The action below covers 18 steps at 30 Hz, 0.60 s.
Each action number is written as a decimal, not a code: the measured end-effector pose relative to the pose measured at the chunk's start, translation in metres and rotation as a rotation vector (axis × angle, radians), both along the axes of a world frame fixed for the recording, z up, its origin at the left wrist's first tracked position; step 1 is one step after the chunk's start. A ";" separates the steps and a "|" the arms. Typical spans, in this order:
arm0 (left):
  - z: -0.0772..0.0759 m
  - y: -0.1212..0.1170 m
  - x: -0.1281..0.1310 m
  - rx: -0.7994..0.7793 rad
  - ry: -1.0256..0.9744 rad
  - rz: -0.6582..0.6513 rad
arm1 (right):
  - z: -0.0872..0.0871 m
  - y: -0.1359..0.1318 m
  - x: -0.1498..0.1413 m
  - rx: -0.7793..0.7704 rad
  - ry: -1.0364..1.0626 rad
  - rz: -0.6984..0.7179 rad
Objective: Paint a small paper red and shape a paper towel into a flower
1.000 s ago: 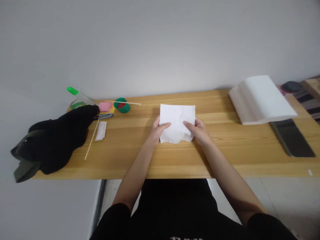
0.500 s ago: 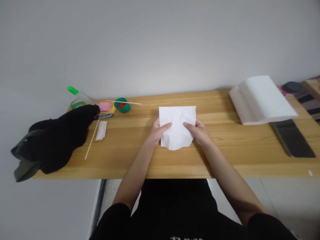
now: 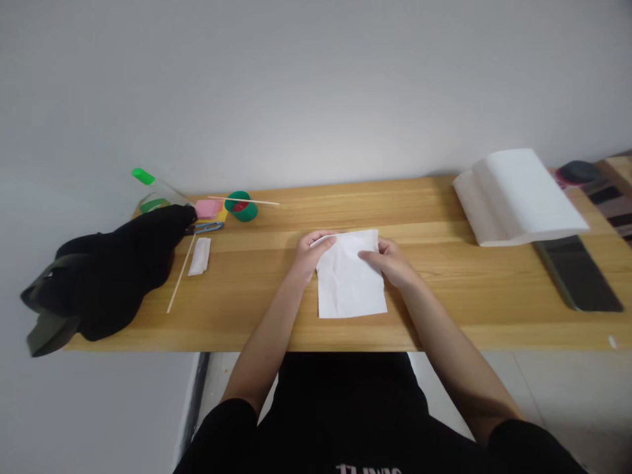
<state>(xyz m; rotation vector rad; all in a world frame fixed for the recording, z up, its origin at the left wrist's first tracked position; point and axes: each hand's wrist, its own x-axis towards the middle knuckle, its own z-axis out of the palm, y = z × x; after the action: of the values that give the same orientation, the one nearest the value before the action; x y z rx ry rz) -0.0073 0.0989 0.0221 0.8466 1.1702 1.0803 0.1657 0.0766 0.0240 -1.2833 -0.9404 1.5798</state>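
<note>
A white paper towel sheet point(image 3: 351, 283) is held up over the wooden table point(image 3: 247, 296), its lower part hanging toward me. My left hand point(image 3: 311, 255) pinches the sheet's upper left corner, thumb on top. On the right side my right hand point(image 3: 388, 262) grips the edge, with its thumb lying across the front. The fingers behind the paper are mostly hidden. Faint creases run down the left part of the sheet.
Left on the table are a black cap point(image 3: 123, 270), thin wooden sticks point(image 3: 181, 275), a folded white packet point(image 3: 200, 257), blue thread snips point(image 3: 208, 227), pink sticky notes point(image 3: 208, 209) and a green cup point(image 3: 241, 207). At right a white paper stack point(image 3: 523, 194) overlaps a dark phone point(image 3: 580, 273).
The paper has shifted toward me and now hangs lower, its top edge slanting. My left hand has moved up to the sheet's corner; the right hand stays at the right edge.
</note>
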 end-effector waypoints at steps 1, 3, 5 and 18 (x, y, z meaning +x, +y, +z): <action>0.000 0.000 0.000 0.015 0.017 -0.004 | 0.000 0.000 -0.001 -0.001 -0.005 0.020; 0.000 -0.001 0.001 0.037 0.045 -0.027 | 0.001 0.000 -0.003 0.021 -0.027 0.018; 0.000 -0.003 0.004 0.056 0.064 -0.059 | 0.000 0.001 -0.007 0.082 -0.078 -0.020; -0.010 -0.007 0.013 0.244 0.157 -0.055 | -0.005 0.002 -0.013 0.314 -0.300 -0.129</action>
<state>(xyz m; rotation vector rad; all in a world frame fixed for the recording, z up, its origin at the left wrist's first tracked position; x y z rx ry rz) 0.0061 0.0918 0.0122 1.1640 1.1516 1.1421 0.1523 0.0787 0.0189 -1.3452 -1.2117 1.1061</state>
